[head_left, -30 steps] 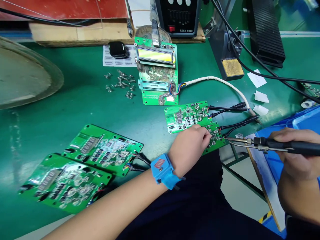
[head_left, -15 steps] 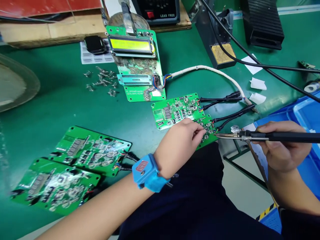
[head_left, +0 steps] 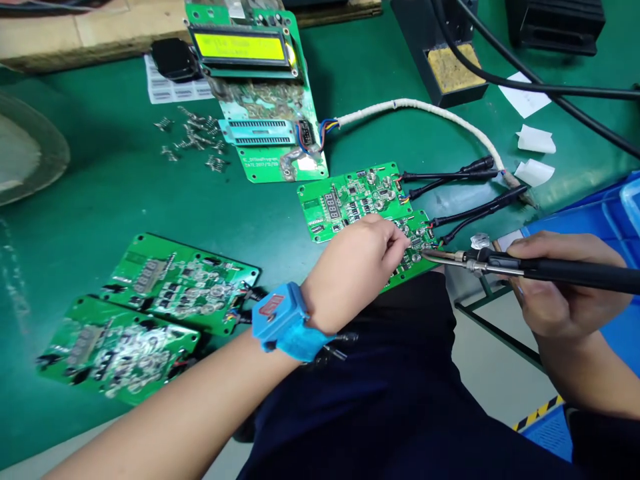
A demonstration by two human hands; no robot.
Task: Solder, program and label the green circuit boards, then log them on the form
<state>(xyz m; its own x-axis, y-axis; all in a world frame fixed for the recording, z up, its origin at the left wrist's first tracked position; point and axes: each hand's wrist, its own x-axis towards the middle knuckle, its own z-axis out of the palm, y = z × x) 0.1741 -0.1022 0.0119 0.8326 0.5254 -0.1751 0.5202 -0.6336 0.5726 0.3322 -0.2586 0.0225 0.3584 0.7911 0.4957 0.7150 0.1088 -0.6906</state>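
My right hand (head_left: 570, 287) grips a black soldering iron (head_left: 540, 267) like a pen; a thin metal tube runs along its front. Its tip is over the right part of the nearer green circuit board (head_left: 417, 270), at or just above the components. My left hand (head_left: 363, 257), with a blue strap on its wrist, is closed in a pinch over the same board and hides its left part. Whatever lies between those fingertips is too small to make out. Just behind sits another circuit board (head_left: 350, 190) with a digit display. Black cables (head_left: 475, 210) lead off to the right.
A programmer board (head_left: 280, 170) with a lit yellow screen stands behind, joined to a white sleeved cable (head_left: 425, 105). Small springs (head_left: 195, 137) lie left of it. Two more circuit boards (head_left: 185, 287) rest at left. At right are a soldering stand with sponge (head_left: 453, 69) and blue bins (head_left: 600, 213).
The iron's tip has moved left, further over the nearer board and closer to my left fingertips. My left hand keeps its pinch there. The whole view has shifted slightly.
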